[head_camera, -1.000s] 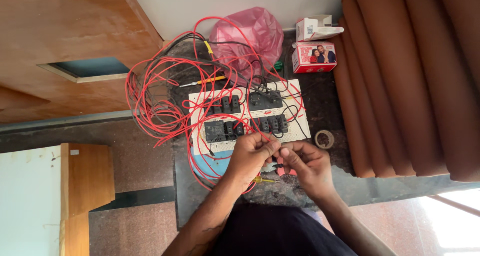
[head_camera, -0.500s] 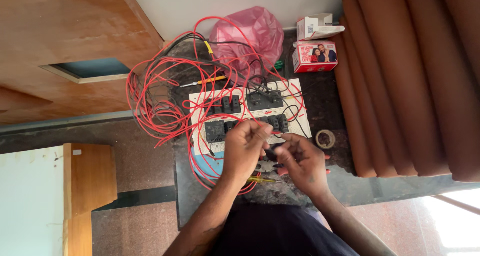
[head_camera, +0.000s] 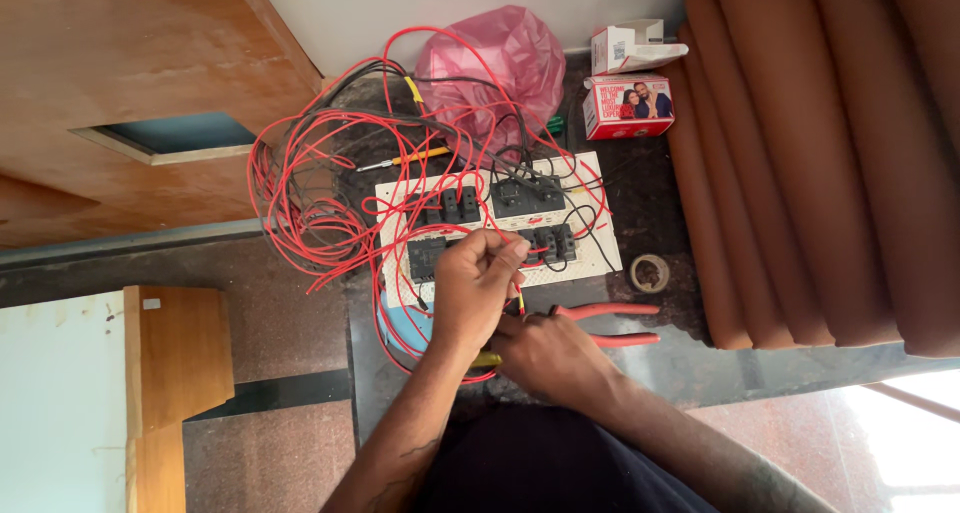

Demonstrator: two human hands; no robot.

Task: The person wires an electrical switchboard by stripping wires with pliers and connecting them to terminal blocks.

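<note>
The left hand (head_camera: 478,283) is closed narrowly, its fingertips pinching a thin red wire (head_camera: 519,295) that drops from the pinch almost straight down toward the person's body. The right hand (head_camera: 545,351) sits just below and slightly to the right of it, fingers curled in by the lower end of that wire; it seems to grip something small there, but whether it actually holds the wire I cannot tell. So the wire's short held stretch runs near-vertically in the head view, from the upper hand to the lower one, and both hands are touching or almost touching along it. The left hand is the nearer one to the white switch board (head_camera: 600,258), hovering over its lower edge where the black switch modules (head_camera: 548,243) sit; the board lies away from the body, its long axis running left to right across the dark tabletop (head_camera: 660,358). A pair of red-handled pliers (head_camera: 605,325) lies just right of the right hand, handles pointing right. A tangle of red wire loops (head_camera: 300,198) spreads off the board's left end.
</note>
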